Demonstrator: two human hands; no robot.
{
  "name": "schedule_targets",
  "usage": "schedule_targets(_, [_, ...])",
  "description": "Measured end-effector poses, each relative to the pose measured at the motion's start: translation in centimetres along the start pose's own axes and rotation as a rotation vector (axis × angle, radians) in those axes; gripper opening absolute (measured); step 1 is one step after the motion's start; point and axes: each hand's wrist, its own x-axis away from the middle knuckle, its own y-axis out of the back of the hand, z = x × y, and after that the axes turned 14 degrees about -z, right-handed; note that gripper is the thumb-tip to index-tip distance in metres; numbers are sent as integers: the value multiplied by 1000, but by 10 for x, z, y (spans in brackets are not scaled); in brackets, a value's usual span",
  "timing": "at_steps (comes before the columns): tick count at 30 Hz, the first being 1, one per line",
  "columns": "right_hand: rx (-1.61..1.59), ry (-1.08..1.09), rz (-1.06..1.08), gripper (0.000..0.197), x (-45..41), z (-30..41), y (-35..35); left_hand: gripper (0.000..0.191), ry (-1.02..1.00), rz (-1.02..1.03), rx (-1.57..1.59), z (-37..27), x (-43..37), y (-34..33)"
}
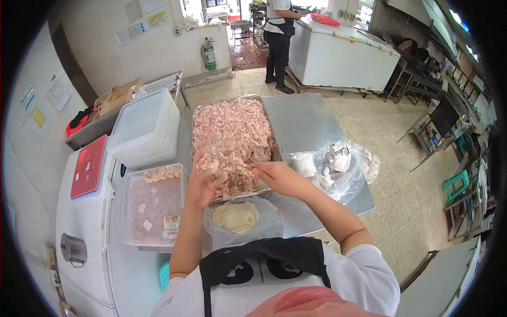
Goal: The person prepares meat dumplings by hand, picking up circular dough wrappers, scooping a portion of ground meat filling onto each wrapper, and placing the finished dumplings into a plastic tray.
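My left hand (202,186) cups a dough wrapper (214,165) with ground meat on it, over the near left part of a metal tray (279,146). Raw ground meat (231,123) fills this deep tray. In my right hand (279,178) is the handle of a thin tool (233,160), perhaps a spatula, whose tip reaches toward the wrapper. A pile of pale round dough wrappers (235,217) lies on a plastic bag in front of me. To the left, a clear plastic container (132,210) holds a row of filled dumplings (162,173) along its far edge.
Stacked lidded plastic containers (142,123) stand left of the tray. Plastic bags (336,162) with pale contents, one bearing writing, lie right. A red lid (89,166) and a metal pot (73,249) rest on a white appliance. A person (279,39) stands by a chest freezer (340,59).
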Motion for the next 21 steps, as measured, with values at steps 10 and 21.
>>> schedule_targets(10, [25,-98,307,32,8,21,31,40,-409,526,-1083,-8,3,-15])
schedule_targets(21, [448,250,-54,28,9,-35,-19,21,-267,92,-968,36,-49,43])
